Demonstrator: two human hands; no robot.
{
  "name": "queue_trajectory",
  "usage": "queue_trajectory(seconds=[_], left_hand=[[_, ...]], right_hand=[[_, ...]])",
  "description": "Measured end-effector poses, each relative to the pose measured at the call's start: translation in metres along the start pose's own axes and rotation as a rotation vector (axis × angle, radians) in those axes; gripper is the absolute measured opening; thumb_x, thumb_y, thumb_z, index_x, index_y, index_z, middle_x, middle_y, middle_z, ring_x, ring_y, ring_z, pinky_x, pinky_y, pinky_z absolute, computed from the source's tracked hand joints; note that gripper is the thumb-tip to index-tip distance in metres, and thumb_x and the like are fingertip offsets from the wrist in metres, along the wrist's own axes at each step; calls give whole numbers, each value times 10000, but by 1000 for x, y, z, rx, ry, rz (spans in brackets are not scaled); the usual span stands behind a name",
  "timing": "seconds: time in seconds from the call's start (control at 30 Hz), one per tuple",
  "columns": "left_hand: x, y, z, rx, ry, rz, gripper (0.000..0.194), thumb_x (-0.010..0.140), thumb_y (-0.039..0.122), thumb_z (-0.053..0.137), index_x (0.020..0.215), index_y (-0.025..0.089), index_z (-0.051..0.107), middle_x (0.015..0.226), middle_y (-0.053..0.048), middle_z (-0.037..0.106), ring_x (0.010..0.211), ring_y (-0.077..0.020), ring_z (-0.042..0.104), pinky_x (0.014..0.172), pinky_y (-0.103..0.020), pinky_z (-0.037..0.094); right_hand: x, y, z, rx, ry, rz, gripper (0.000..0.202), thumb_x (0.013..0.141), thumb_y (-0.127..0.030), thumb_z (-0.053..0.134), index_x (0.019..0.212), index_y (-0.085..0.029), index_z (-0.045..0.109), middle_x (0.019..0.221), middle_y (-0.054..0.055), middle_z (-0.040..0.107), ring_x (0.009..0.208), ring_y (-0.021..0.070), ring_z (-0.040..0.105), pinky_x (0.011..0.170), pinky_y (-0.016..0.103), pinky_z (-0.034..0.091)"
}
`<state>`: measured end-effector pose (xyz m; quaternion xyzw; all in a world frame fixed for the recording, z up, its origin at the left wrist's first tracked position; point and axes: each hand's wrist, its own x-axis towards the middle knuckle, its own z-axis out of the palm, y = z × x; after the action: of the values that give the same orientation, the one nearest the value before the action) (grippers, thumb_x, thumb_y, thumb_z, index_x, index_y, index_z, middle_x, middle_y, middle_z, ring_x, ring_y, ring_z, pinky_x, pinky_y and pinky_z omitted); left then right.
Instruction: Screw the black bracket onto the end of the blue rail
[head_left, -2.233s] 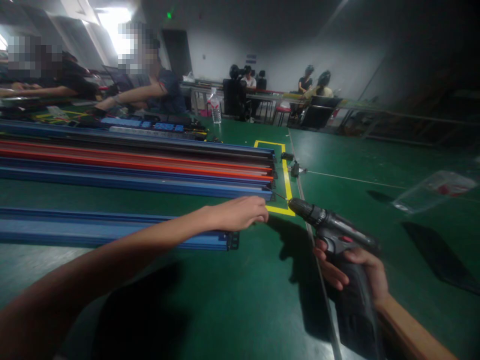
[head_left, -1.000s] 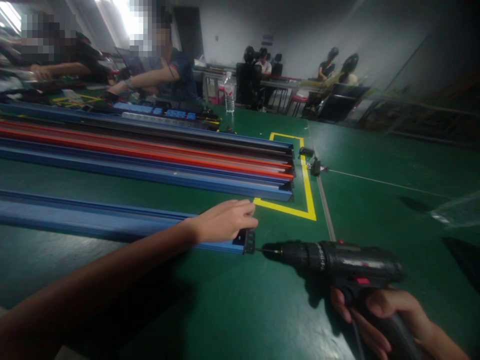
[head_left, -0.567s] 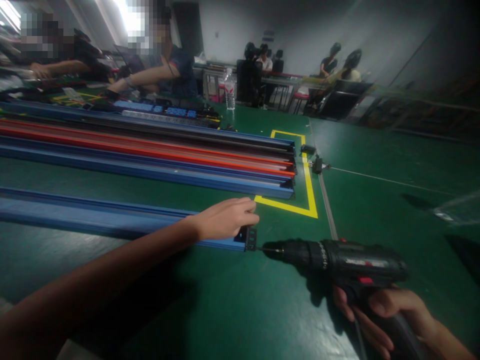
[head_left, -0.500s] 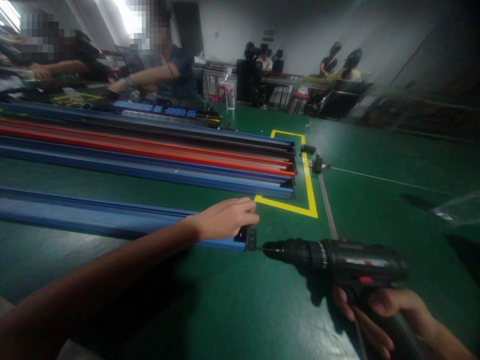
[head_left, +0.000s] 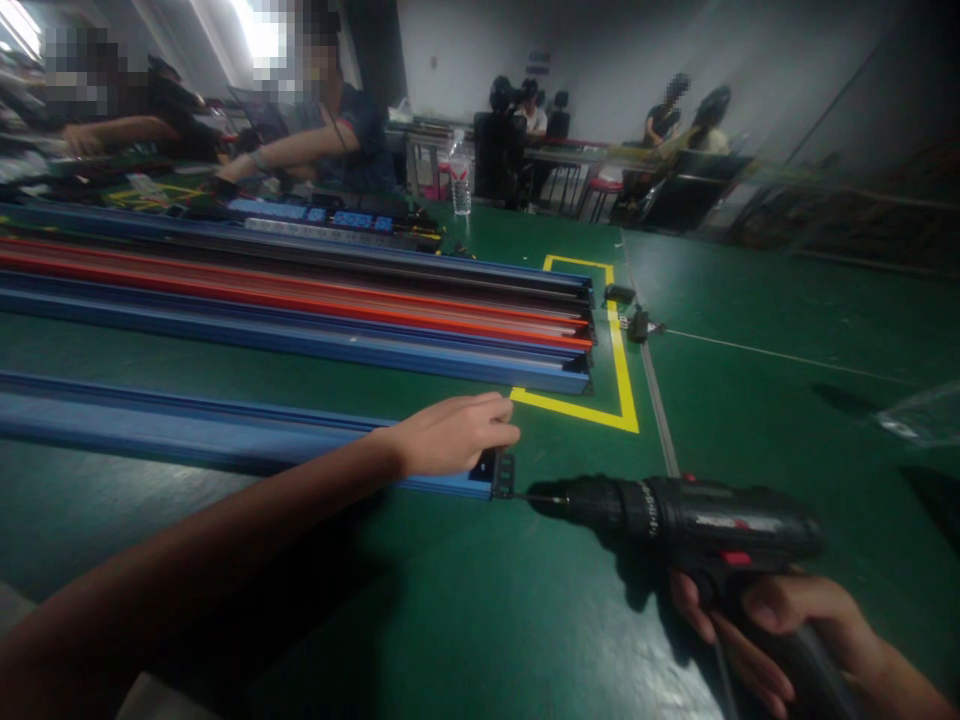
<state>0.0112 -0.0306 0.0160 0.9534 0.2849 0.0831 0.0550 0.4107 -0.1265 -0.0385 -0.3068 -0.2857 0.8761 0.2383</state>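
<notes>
In the upper left of the frame, a co-worker in a dark short-sleeved top (head_left: 367,140) reaches an arm over dark items with blue parts (head_left: 360,222) on the green tabletop (head_left: 442,600). Below them, a group of long, straight red, black and blue channel profiles (head_left: 450,368) runs side by side from the left edge to just right of centre, the ends lying within a yellow tape outline (head_left: 619,370).

Nearer the camera, a separate long blue profile (head_left: 187,425) stretches from the left edge to the centre, with a black slotted end bracket (head_left: 505,476) at its right end. The left hand (head_left: 450,437) lies over that end, fingers bent and pressed together, holding it down from above, as far as the dim view shows.

Above centre, a clear plastic bottle (head_left: 460,180) stands upright. Right of the tape outline sits a small black block-like part (head_left: 639,326) with a thin pale cord (head_left: 780,350) running rightward.

At lower right, the right hand (head_left: 780,625) grips the handle of a black cordless drill with red accents (head_left: 727,525). The drill lies level, its thin bit (head_left: 541,498) pointing left, the tip at the bracket. At the right edge, a clear plastic container (head_left: 922,415) lies on the tabletop.
</notes>
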Motion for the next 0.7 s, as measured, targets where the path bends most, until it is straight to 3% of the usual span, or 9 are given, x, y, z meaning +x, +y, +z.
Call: queue_trajectory(seconds=[0.13, 0.23, 0.37, 0.53, 0.7], left_hand=[[0, 0, 1, -11, 6, 1, 308, 824, -67, 412, 893, 185, 576, 948, -55, 531, 887, -203, 483, 743, -314, 405], [0, 0, 1, -16, 4, -5, 310, 828, -64, 406, 895, 187, 577, 949, -53, 533, 888, -202, 484, 743, -315, 407], [0, 0, 0, -8, -4, -5, 301, 834, -58, 405, 893, 185, 572, 945, -53, 531, 893, -201, 490, 747, -314, 410], [0, -1, 2, -10, 3, 3, 300, 830, -57, 412, 892, 193, 565, 948, -52, 537, 893, -203, 494, 748, -314, 412], [-1, -1, 2, -14, 0, 0, 310, 820, -61, 407, 891, 193, 569, 948, -53, 536, 887, -203, 498, 740, -312, 410]], right_hand=[[-1, -3, 4, 6, 36, 16, 369, 697, -305, 607, 924, -73, 783, 702, 148, 738, 312, 119, 552, 389, 240, 543], [0, -3, 3, 8, 18, 29, 368, 709, -305, 593, 922, -72, 782, 633, 127, 717, 312, 125, 548, 397, 242, 548], [0, -1, 0, 7, -19, 19, 389, 718, -304, 582, 957, -65, 775, 697, 143, 735, 327, 119, 554, 411, 251, 556], [-1, 2, -5, 17, -40, 23, 410, 710, -324, 573, 949, -54, 768, 523, 74, 651, 307, 124, 517, 409, 246, 549], [-1, 4, -7, 10, -5, 29, 412, 684, -356, 610, 929, -62, 762, 582, 96, 674, 300, 125, 522, 395, 249, 540]])
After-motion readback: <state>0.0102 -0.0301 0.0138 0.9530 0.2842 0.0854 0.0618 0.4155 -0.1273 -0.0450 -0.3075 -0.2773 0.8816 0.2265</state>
